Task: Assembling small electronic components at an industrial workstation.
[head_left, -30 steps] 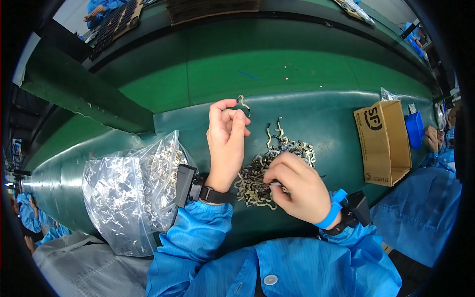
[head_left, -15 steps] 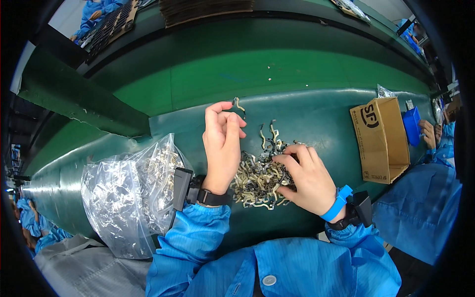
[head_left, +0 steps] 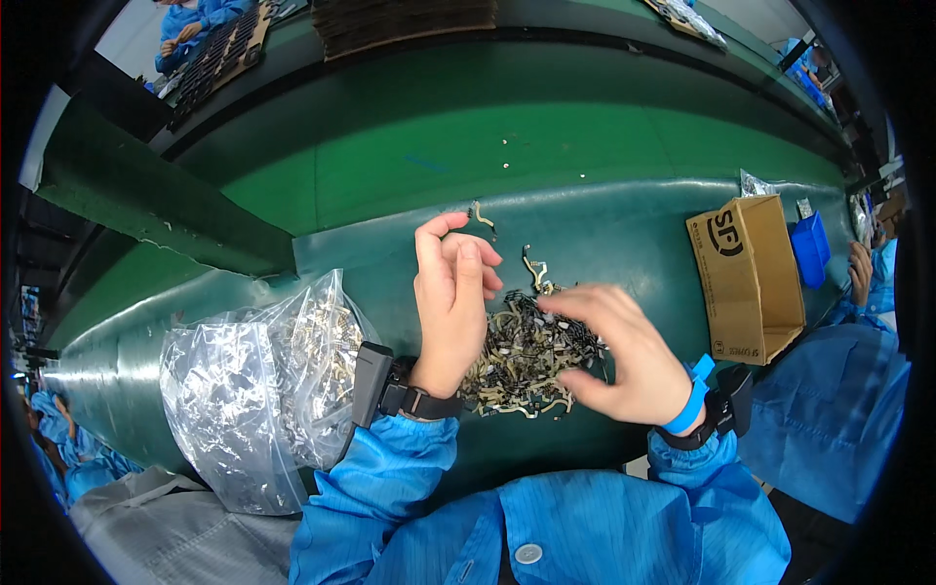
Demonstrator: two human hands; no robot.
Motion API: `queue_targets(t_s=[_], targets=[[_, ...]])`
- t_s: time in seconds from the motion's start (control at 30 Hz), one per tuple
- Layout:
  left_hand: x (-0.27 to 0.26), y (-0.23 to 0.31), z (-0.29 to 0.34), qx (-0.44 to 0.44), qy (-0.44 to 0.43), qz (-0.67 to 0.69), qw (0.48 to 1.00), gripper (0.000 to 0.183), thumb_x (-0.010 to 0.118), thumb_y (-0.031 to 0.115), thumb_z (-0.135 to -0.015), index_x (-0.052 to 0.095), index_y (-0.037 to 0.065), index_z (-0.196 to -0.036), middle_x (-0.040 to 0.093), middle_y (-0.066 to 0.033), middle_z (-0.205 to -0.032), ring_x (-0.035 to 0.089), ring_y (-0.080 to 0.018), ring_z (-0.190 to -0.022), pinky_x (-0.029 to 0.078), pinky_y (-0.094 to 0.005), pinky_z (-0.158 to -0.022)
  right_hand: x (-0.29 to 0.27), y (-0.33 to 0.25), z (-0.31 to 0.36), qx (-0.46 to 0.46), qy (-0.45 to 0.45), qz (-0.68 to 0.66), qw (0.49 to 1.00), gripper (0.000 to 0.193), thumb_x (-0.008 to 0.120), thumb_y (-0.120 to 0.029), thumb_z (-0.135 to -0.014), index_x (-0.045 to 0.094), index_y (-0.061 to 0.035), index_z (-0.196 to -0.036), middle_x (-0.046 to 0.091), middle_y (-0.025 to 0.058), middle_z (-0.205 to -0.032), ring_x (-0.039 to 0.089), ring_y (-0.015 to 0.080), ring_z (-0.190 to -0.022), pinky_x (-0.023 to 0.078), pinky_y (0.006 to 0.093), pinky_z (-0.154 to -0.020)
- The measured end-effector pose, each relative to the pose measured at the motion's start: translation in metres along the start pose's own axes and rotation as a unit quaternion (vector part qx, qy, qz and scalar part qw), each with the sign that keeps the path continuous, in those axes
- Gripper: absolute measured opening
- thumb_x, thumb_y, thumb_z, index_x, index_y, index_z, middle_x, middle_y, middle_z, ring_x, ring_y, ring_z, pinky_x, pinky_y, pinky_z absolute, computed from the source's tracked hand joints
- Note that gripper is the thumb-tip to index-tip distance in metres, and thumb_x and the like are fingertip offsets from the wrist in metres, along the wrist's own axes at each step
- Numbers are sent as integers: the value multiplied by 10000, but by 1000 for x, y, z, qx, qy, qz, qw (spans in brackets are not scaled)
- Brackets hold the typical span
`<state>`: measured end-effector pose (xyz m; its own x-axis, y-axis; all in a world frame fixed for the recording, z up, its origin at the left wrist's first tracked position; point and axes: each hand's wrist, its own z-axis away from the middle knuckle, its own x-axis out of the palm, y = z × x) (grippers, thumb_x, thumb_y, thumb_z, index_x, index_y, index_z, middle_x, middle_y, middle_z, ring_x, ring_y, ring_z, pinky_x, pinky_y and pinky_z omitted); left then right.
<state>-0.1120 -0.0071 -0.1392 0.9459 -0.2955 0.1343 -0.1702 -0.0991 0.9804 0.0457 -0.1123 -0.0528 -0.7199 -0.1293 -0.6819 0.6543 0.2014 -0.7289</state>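
A heap of small flex cables [head_left: 522, 363], black, cream and silvery, lies on the green mat [head_left: 624, 234] in front of me. My left hand [head_left: 453, 292] is at the heap's left side with its fingers curled. A thin flex cable [head_left: 484, 218] shows at its fingertips; the exact grip is hidden. Over the right part of the heap is my right hand [head_left: 624, 356], thumb and fingers apart, with nothing visible between them. One flex cable [head_left: 534, 269] sticks out from the heap's far edge.
A clear plastic bag [head_left: 249, 390] with more small parts stands left of my left forearm. On the right are an open cardboard box [head_left: 726, 283] and a blue bin [head_left: 809, 249], near another person's hand [head_left: 859, 271]. A green belt [head_left: 409, 127] runs beyond the mat.
My right hand has lifted from the heap, moved slightly right, and its fingers have spread. My left hand has shifted slightly right and nearer, the flex cable moving along with it.
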Motion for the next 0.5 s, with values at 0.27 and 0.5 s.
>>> queue_targets(t_s=[0.27, 0.5], targets=[[4, 1, 3, -1, -18, 39, 999, 369, 377, 322, -1022, 348, 27, -1242, 553, -75, -900, 543, -101, -673, 451, -226, -597, 31, 39, -15, -5, 52, 94, 994, 590, 674, -99, -740, 475, -11, -1287, 477, 190, -1326, 435, 373, -1239, 348, 444, -1056], [-3, 0, -2, 13, -21, 67, 997, 365, 384, 321, -1020, 353, 33, -1242, 546, -75, -916, 550, -113, -707, 454, -236, -616, 12, 35, -25, 31, 126, -51, 990, 329, 581, -15, -797, 590, -17, -1126, 606, 170, -1144, 551, 352, -1103, 422, 412, -965]])
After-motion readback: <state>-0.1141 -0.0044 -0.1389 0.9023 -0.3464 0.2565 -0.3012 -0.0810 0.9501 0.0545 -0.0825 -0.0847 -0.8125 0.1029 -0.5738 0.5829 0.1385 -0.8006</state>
